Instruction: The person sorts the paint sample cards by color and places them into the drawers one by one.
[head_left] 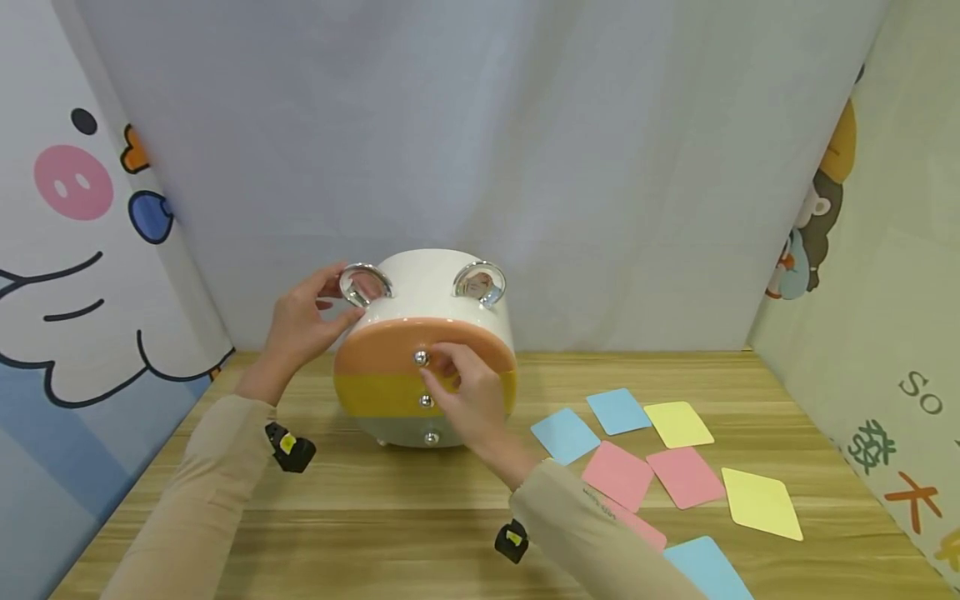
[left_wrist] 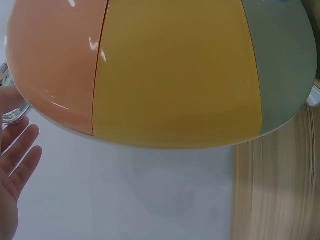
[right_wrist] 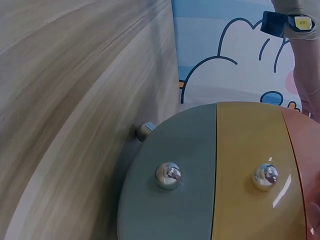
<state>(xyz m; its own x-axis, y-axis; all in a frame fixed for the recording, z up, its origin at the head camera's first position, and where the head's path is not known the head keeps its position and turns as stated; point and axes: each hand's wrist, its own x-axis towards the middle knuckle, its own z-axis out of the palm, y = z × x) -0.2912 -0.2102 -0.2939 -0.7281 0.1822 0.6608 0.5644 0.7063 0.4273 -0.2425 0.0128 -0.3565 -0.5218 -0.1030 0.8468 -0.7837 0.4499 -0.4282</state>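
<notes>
A rounded white storage box (head_left: 423,279) with silver ring-shaped ears stands on the wooden table. Its front has an orange drawer (head_left: 375,354), a yellow drawer (left_wrist: 175,75) and a grey-green drawer (right_wrist: 172,210), each with a round silver knob. My left hand (head_left: 303,321) is at the left ear (head_left: 365,285), its thumb against the box's side; in the left wrist view several fingers extend loosely. The thumb and index finger of my right hand (head_left: 472,392) pinch the top knob (head_left: 422,357) on the orange drawer. All three drawers look closed.
Blue, pink and yellow paper squares, such as a yellow one (head_left: 761,502), lie spread on the table (head_left: 360,533) right of the box. A pale curtain (head_left: 600,183) hangs behind. Printed cartoon panels stand at the left and right.
</notes>
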